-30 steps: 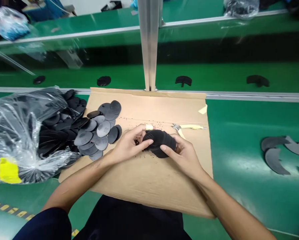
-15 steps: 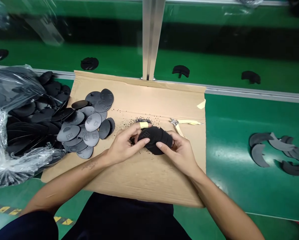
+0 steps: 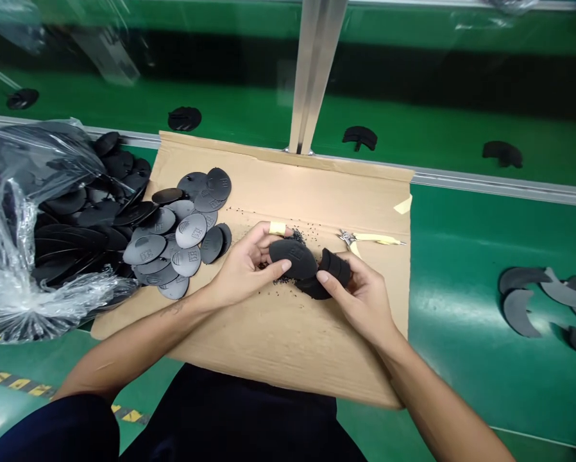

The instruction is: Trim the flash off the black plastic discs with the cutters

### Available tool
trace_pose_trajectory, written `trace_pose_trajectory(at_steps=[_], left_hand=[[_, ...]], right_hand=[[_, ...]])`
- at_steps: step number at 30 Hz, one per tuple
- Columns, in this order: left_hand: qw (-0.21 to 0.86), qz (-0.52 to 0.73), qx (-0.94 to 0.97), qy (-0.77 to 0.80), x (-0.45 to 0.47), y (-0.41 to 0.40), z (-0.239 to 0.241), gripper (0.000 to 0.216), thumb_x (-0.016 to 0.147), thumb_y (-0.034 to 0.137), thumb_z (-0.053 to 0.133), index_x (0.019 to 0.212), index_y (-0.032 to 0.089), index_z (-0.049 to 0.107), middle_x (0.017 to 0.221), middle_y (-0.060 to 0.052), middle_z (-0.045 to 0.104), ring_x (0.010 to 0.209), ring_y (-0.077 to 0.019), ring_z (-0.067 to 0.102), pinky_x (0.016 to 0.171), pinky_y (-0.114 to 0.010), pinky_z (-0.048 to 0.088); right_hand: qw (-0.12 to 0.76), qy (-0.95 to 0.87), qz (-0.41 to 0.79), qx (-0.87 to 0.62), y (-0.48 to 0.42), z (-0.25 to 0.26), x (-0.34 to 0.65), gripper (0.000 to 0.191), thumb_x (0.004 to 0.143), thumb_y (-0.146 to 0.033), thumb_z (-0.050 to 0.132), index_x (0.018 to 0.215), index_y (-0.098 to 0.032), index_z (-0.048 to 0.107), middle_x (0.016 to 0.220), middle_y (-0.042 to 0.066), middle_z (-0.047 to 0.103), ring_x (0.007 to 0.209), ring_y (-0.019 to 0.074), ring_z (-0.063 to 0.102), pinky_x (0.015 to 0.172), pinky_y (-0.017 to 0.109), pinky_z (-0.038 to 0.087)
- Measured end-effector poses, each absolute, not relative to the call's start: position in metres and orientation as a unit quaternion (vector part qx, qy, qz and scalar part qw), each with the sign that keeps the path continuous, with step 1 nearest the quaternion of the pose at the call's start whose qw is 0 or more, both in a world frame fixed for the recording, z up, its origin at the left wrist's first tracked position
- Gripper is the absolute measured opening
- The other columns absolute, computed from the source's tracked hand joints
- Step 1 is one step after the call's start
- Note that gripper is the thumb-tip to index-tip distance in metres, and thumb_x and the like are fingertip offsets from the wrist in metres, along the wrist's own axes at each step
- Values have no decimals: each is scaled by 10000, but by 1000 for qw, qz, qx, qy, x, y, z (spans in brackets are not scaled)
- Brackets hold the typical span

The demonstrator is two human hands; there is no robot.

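My left hand (image 3: 242,269), with yellow tape round a finger, grips a black oval plastic disc (image 3: 295,258) that has a raised mark on its face. Its thumb presses on the front and the other fingers are partly behind. In my right hand (image 3: 369,295) are curved black plastic pieces (image 3: 335,267), pinched close to the disc's right end. Another dark part (image 3: 314,289) shows below the disc, and I cannot tell which hand supports it. Black crumbs (image 3: 297,236) are scattered beneath both hands on the cardboard sheet (image 3: 278,346).
Left of my hands lies a pile of black oval discs (image 3: 189,231), beside a clear plastic bag (image 3: 38,154) of more discs. Yellow-handled nippers (image 3: 372,238) rest beyond my right hand. Black crescent pieces (image 3: 521,311) lie on the green table at right. A metal post (image 3: 314,77) rises behind.
The oval disc in my left hand has come apart from the curved pieces in my right hand, opening a small gap. The whole view has shifted slightly.
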State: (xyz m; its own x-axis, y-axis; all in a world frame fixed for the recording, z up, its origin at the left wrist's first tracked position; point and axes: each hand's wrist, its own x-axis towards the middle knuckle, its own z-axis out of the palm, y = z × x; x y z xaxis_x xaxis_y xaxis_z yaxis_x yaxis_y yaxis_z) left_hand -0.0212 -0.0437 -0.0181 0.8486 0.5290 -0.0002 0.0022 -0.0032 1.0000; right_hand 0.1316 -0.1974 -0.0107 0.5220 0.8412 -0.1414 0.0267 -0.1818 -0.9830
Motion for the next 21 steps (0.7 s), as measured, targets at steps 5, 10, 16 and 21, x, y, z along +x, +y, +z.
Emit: trace_pose_trajectory(at_steps=[5, 10, 16, 21], left_hand=[[634, 191, 723, 195, -24, -42, -18, 242, 962, 325, 645, 1158, 185, 621, 1067, -56, 707, 935, -142, 689, 816, -229, 569], [654, 165, 712, 196, -23, -51, -22, 323, 938, 322, 688, 1215, 200, 575, 1108, -68, 702, 868, -134, 701, 710, -205, 560], [699, 262, 641, 179, -16, -52, -28, 353, 910, 340, 740, 1167, 195, 545, 1057, -56, 726, 936, -136, 728, 813, -225, 602], [642, 304, 684, 166, -19, -43, -25, 344, 942, 308, 693, 1253, 182, 618, 1027, -47, 728, 900, -122, 717, 777, -208, 611]], right_hand=[[551, -327, 444, -627, -198, -10, 129, 357, 858, -549, 729, 900, -202, 657, 744, -11, 582, 658, 127, 552, 580, 238, 492], [545, -318, 448, -633, -198, -10, 124, 338, 840, -509, 759, 810, -197, 632, 678, -30, 520, 603, 107, 486, 532, 222, 440], [573, -297, 429, -632, -198, -14, 123, 332, 824, -508, 775, 829, -205, 639, 696, -24, 565, 623, 119, 530, 567, 233, 486], [581, -273, 420, -641, -196, -19, 126, 357, 800, -522, 795, 842, -198, 652, 720, -19, 566, 641, 121, 529, 565, 232, 478]])
